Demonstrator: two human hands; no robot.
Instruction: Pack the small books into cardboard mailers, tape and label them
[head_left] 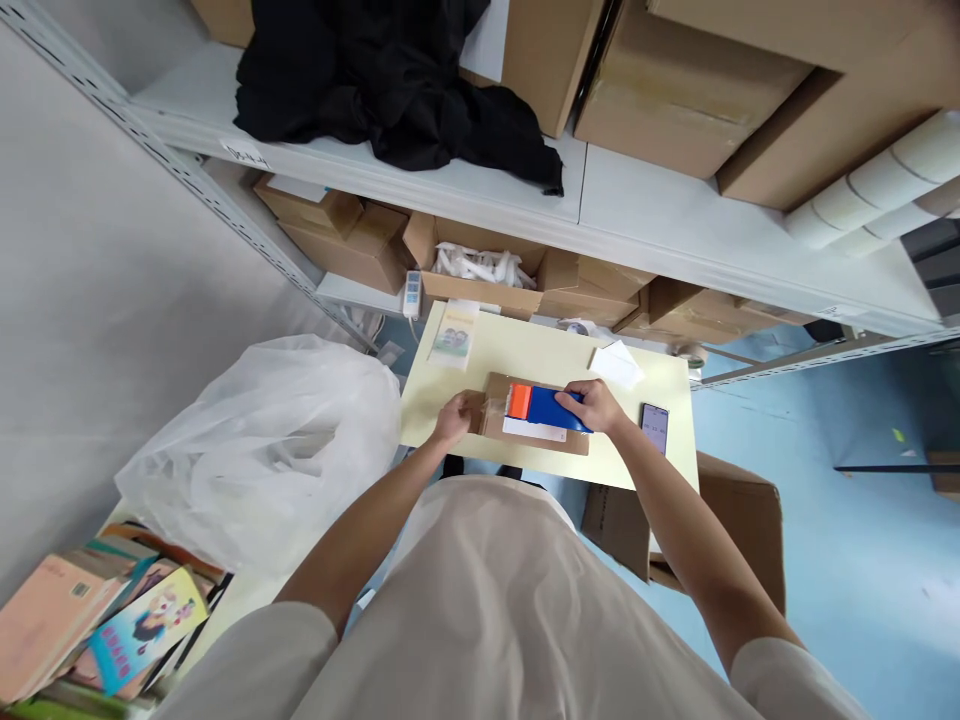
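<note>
On the pale yellow table lies a flat cardboard box (495,432) with a white label (534,430) on its near side. My right hand (596,408) is closed around a blue and orange tape dispenser (555,407), which covers part of the box top. A shiny strip, apparently clear tape, shows on the box left of the orange end. At the box's left end, my left hand (453,420) grips a cardboard flap (474,408) between thumb and fingers. Whether the dispenser's edge touches the cardboard I cannot tell.
A phone (654,427), white papers (616,364) and a printed booklet (454,335) lie on the table (435,395). Left are a big plastic bag (270,450) and stacked books (67,610). Shelves (487,210) with cartons stand ahead; an open carton (739,520) sits on the floor.
</note>
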